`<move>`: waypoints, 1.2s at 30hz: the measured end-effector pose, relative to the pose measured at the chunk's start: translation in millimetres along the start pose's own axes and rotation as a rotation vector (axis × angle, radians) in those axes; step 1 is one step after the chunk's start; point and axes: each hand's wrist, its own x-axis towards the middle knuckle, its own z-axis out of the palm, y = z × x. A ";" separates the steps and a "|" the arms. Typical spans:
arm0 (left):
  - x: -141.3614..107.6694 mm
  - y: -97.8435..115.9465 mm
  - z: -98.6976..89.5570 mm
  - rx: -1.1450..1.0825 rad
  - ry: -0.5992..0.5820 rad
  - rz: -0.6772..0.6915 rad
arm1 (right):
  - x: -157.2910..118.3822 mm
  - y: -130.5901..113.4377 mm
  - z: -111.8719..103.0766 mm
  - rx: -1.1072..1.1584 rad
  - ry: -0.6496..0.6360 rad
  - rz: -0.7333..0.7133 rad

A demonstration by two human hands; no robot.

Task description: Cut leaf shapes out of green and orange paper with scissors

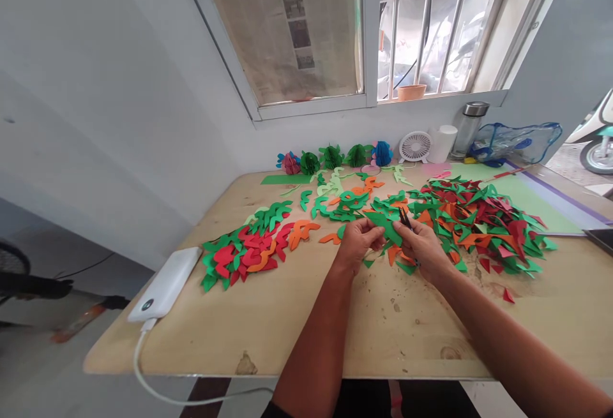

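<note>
Left hand (357, 239) pinches a green paper piece (385, 226) by its left edge, held just above the tabletop (306, 328) at centre, so the free edge faces the blades. Right hand (421, 246) has its grip closed around small scissors (405, 217), blades angled up and away toward the window, tips meeting the paper's right side. Whether the blades are parted: cannot tell, too small. Paper's long axis runs roughly left-right, slightly tilted down toward the right hand.

Finished leaf cut-outs (249, 249) sit grouped to the left, near the power bank (165, 284); scrap pile (479, 223) is heaped to the right, just beside the scissor hand. Looks like sorted output versus offcuts.
</note>
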 end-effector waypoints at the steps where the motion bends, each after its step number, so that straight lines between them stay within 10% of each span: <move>1: 0.4 -0.3 1.0 -0.023 0.035 0.008 | 0.1 0.3 -0.1 0.010 0.004 -0.013; 19: 1.6 -4.3 16.1 -0.503 0.288 0.053 | -9.3 5.9 10.5 0.015 -0.078 0.083; 36: -2.2 -1.5 23.6 -0.363 0.270 0.115 | -10.2 4.1 11.7 -0.055 -0.132 0.039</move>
